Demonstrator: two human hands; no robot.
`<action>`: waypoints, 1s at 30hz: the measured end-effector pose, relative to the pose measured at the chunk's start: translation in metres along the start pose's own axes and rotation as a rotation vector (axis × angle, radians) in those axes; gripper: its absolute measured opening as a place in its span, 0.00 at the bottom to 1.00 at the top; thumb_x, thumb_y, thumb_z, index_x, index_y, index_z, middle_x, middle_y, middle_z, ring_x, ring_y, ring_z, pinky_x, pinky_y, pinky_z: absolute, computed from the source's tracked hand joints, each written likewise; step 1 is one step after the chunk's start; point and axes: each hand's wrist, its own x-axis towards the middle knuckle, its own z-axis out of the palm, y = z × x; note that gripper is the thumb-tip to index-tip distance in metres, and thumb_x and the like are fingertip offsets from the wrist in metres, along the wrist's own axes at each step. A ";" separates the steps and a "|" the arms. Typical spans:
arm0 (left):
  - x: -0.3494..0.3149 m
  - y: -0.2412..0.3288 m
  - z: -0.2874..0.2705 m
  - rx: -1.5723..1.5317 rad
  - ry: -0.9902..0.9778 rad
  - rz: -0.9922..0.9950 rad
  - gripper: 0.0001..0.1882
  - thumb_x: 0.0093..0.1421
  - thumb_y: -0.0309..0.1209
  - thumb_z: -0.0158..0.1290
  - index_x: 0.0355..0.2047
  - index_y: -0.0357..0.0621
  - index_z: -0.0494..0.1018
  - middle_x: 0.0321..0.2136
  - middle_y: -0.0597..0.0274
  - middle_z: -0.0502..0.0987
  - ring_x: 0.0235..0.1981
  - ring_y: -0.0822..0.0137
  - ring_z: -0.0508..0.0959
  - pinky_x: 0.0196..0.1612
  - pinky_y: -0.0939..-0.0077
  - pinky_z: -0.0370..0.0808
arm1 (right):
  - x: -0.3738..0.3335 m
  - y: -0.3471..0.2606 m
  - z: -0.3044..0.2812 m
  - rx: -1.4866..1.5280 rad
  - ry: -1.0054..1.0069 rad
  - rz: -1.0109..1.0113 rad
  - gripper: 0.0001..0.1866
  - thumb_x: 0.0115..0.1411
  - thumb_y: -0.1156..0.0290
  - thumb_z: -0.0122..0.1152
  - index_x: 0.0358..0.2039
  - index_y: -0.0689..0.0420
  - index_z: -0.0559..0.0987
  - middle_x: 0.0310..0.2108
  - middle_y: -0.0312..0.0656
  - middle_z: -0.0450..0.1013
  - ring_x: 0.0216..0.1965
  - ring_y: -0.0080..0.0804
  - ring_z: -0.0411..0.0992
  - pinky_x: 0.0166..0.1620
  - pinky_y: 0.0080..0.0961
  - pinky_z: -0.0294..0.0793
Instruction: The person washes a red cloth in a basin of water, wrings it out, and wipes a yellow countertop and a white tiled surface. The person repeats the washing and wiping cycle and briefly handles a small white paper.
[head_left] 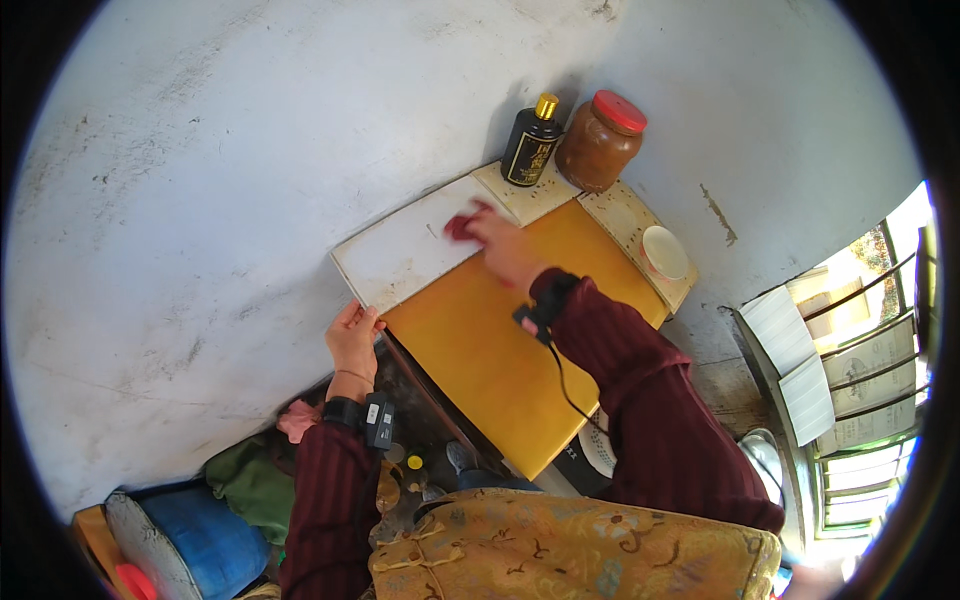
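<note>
My right hand (508, 250), smeared a little by motion, holds a dark red cloth (462, 226) against a white tile (420, 250) that lies along the wall. At the tile's near left corner my left hand (352, 338) is closed on the edge, with the thumb and fingertips at the corner. Beside the tile a yellow-orange board (500, 345) covers most of the tabletop and passes beneath my right forearm. Both wrists carry dark bands with small devices.
Against the wall stand a black bottle (530, 148) with a gold cap and a brown jar (600, 150) with a red lid. A white bowl (665, 252) sits on the right strip. A blue drum (205, 540) is at lower left, a barred window (870, 370) at right.
</note>
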 end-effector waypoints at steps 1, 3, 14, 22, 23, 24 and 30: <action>0.000 0.001 0.001 0.017 0.022 -0.015 0.16 0.61 0.18 0.56 0.50 0.29 0.73 0.33 0.63 0.77 0.31 0.72 0.77 0.34 0.76 0.78 | 0.000 0.003 -0.001 -0.032 0.110 0.103 0.19 0.53 0.81 0.51 0.46 0.58 0.80 0.47 0.54 0.74 0.52 0.54 0.70 0.55 0.40 0.71; -0.002 0.003 0.003 0.022 0.045 -0.014 0.18 0.61 0.18 0.57 0.51 0.28 0.73 0.35 0.62 0.78 0.32 0.71 0.78 0.35 0.76 0.79 | -0.001 0.013 -0.004 -0.136 0.006 0.216 0.20 0.52 0.82 0.51 0.45 0.57 0.80 0.47 0.54 0.74 0.52 0.54 0.71 0.55 0.39 0.71; 0.000 0.001 0.003 -0.032 0.026 -0.031 0.19 0.60 0.18 0.57 0.52 0.30 0.73 0.36 0.62 0.78 0.32 0.71 0.78 0.34 0.75 0.79 | 0.002 -0.020 -0.014 -0.240 -0.151 0.252 0.20 0.51 0.79 0.53 0.46 0.57 0.81 0.46 0.54 0.75 0.53 0.53 0.71 0.55 0.37 0.71; 0.005 -0.006 -0.001 0.008 0.044 -0.008 0.20 0.60 0.19 0.59 0.53 0.31 0.73 0.35 0.62 0.78 0.33 0.70 0.78 0.35 0.75 0.79 | 0.052 -0.002 0.023 -0.093 -0.118 0.206 0.14 0.53 0.75 0.53 0.40 0.59 0.81 0.38 0.52 0.76 0.49 0.52 0.72 0.51 0.42 0.72; 0.005 -0.007 0.000 0.005 0.044 -0.003 0.20 0.60 0.19 0.59 0.53 0.31 0.73 0.35 0.63 0.78 0.33 0.70 0.78 0.35 0.75 0.79 | 0.057 -0.007 0.039 -0.161 -0.060 0.207 0.13 0.53 0.75 0.53 0.38 0.59 0.81 0.38 0.52 0.76 0.48 0.52 0.72 0.50 0.42 0.72; 0.005 -0.008 0.000 0.004 0.044 0.000 0.20 0.60 0.19 0.59 0.53 0.31 0.73 0.34 0.63 0.78 0.33 0.70 0.78 0.35 0.74 0.79 | 0.063 -0.007 0.047 -0.234 0.043 0.214 0.12 0.53 0.75 0.52 0.36 0.59 0.81 0.37 0.53 0.76 0.47 0.52 0.71 0.50 0.43 0.72; 0.003 -0.006 0.003 -0.042 0.037 -0.008 0.18 0.60 0.18 0.57 0.52 0.31 0.74 0.36 0.60 0.81 0.31 0.72 0.79 0.31 0.78 0.78 | 0.057 -0.019 0.066 0.033 -0.243 -0.382 0.13 0.55 0.77 0.51 0.38 0.56 0.80 0.45 0.50 0.73 0.47 0.52 0.71 0.50 0.42 0.71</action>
